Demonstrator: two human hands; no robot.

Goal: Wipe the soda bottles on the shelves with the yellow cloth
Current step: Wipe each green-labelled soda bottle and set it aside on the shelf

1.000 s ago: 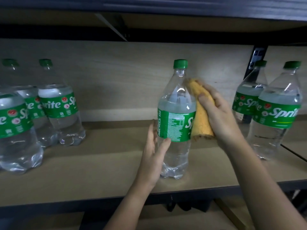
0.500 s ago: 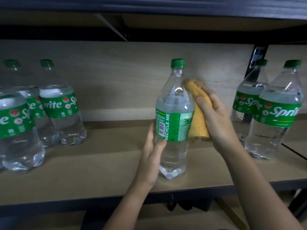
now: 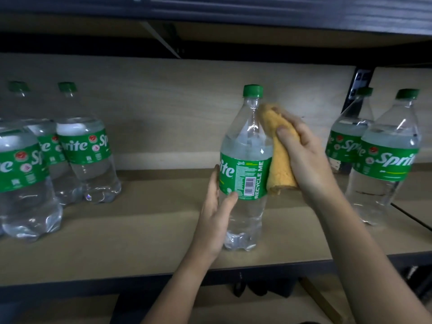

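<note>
Turned since a second ago, the centre bottle (image 3: 245, 167) now shows its barcode and "RECYCLE ME" strip to the camera, where the label's plain back faced out before. Nearest the viewer, the left hand (image 3: 216, 211) cups the bottle's lower left side, thumb pressed on the label's bottom edge, fingers curled behind. The bottle stands upright near the front of the wooden shelf (image 3: 140, 230), long axis vertical. Just beyond, the right hand (image 3: 306, 157) grips the bunched yellow cloth (image 3: 279, 160), thumb on top, holding it flat against the bottle's right shoulder and label; the cloth lies directly right of the bottle, so the right hand is placed for any stroke up or down that side. Clear ribbed plastic, a glossy green wrap and a green screw cap meet a soft, nubbly cloth. Farther back, a cluster of bottles (image 3: 84, 155) stands at left and two more bottles (image 3: 385, 160) at right.
</note>
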